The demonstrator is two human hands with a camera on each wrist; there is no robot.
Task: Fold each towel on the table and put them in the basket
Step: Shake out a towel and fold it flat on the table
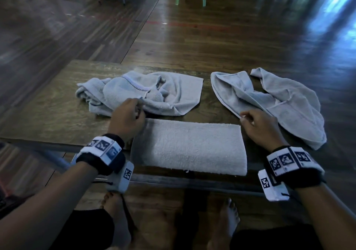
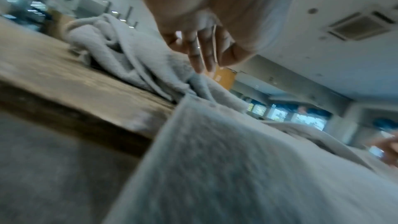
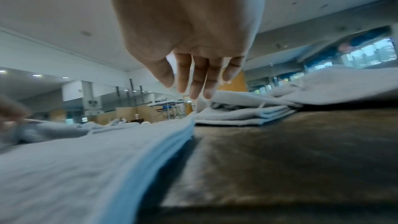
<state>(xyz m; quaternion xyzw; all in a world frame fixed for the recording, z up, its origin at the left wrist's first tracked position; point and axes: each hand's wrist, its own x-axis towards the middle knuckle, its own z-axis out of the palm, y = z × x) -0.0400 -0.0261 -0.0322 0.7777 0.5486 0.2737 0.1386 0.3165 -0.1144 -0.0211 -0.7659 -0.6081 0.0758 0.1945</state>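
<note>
Towels [image 1: 188, 147] pale grey; table [image 1: 48, 111] dk brown wood grain.

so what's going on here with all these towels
A person is folding towels at a wooden table. One folded towel lies at the near edge between the left hand and right hand; both hands hover at its far corners with relaxed fingers, holding nothing. Two crumpled towels, the left one and the right one, lie further back. No basket is in view.

Under my fingers [image 3: 194, 81] the folded towel [image 1: 189, 146] is nubby terry cloth; the table [image 1: 48, 113] is matt, worn wood; the floor [image 1: 221, 38] glossy boards.
</note>
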